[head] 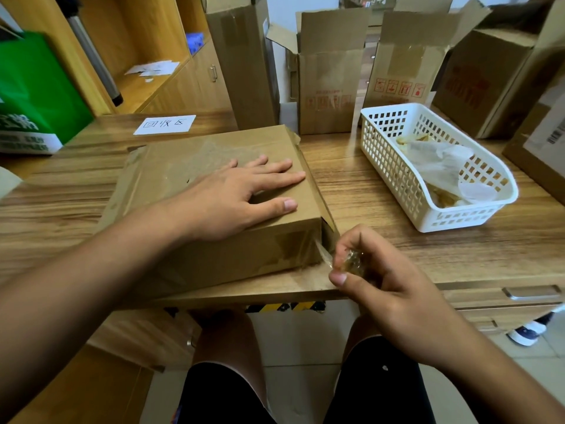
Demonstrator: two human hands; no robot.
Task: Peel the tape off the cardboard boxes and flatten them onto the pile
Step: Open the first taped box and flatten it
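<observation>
A flat brown cardboard box (183,166) lies on the wooden desk (367,191) in front of me, with clear tape across its top and near side. My left hand (241,194) presses flat on the box's top, fingers straight. At the box's near right corner my right hand (376,280) pinches a crumpled strip of clear tape (339,260). The strip is still stuck to that corner.
A white plastic basket (388,172) holding wads of peeled tape stands to the right. Several upright opened boxes (330,78) line the desk's back. A paper label (165,124) lies behind the box, a green bag (33,96) at far left. Drawers sit under the desk's right side.
</observation>
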